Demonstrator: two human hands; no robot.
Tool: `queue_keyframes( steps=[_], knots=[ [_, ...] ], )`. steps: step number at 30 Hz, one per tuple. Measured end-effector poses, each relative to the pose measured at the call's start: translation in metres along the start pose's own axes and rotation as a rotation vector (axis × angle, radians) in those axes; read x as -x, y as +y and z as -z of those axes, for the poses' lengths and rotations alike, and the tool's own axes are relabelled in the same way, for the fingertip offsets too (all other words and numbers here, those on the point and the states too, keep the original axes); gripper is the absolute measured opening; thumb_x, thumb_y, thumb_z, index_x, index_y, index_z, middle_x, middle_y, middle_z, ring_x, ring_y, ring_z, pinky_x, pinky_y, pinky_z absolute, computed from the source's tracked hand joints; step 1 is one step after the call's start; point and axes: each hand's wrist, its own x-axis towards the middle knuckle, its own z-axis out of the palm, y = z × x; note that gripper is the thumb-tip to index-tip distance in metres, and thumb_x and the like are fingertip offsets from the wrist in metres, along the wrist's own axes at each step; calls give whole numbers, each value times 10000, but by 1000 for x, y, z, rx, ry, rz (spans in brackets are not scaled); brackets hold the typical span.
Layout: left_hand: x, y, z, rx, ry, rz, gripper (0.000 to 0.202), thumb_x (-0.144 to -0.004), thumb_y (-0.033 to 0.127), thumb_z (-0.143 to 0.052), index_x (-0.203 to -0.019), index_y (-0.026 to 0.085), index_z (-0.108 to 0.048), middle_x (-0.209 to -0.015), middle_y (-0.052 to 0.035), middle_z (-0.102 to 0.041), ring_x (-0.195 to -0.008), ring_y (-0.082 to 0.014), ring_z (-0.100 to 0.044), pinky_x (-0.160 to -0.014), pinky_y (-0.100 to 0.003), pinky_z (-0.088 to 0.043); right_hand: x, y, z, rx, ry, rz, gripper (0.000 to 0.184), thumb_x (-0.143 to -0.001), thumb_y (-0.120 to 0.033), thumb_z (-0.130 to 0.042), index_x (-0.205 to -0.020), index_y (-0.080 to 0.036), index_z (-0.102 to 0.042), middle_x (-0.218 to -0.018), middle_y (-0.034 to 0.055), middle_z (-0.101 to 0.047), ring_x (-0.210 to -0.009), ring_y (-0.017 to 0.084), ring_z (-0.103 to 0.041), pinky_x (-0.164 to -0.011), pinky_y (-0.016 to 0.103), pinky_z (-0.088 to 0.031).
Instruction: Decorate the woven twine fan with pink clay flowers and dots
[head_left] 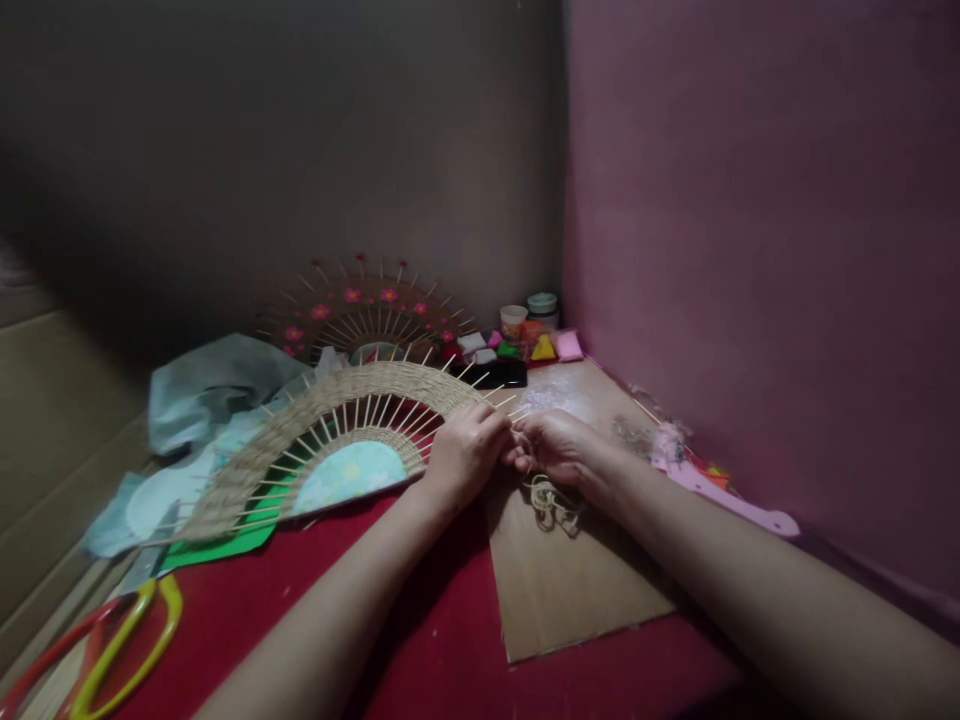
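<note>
Tan and woven, the half-round spoked fan (367, 378) lies left of centre in my head view, probably light, springy, easily bent, best gripped by its weave. My left hand (469, 445) clamps its right end; my right hand (559, 445) pinches twine (553, 503).

Home craft corner, likely: pink wall (750, 200) right of woven fan (375, 378), flowered fan (352, 296) behind it, yellow-handled scissors (177, 608) front-left, loose twine (546, 492) to its right.

I've got a tan woven semicircular fan (397, 376) spread wide: 2 woven bands, pale sticks poking past the outer, light-blue centre. Tangled beige twine (553, 503) lies loose, right of it.
</note>
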Motion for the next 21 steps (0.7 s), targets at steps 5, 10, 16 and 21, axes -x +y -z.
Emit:
queue_keyframes(
  steps=[5,10,16,21],
  knots=[
    [7,-11,-8,-24,24,23,84,-771,195,-595,-741,238,-661,-775,-40,-621,-795,-198,-534,-822,-298,-380,20,-3,2,94,78,119,242,-859,-236,-544,-1061,-106,-572,-959,84,-614,-787,169,-612,-697,343,-510],
    [10,-17,-6,-57,41,51,124,-793,184,-554,-822,228,-666,-806,-22,-674,-767,-189,-595,-747,-306,-435,69,-4,32,295,275,354,297,-749,-138,-539,-1034,-164,-618,-880,81,-622,-794,209,-595,-706,365,-482],
    [14,-22,2,-40,-12,-31,101,-796,214,-589,-844,219,-678,-901,-15,-699,-862,-168,-625,-801,-300,-472,122,20,91,1499,752,738,383,-784,-187,-409,-1104,-125,-610,-1049,159,-612,-960,320,-522,-802,477,-424],
    [18,-28,4,-54,-100,-147,119,-811,276,-594,-816,237,-706,-967,-30,-685,-900,-175,-612,-811,-329,-481,132,41,113,1813,837,601,446,-776,-126,-370,-1187,-76,-537,-917,155,-622,-826,287,-550,-718,434,-457]
  ],
)
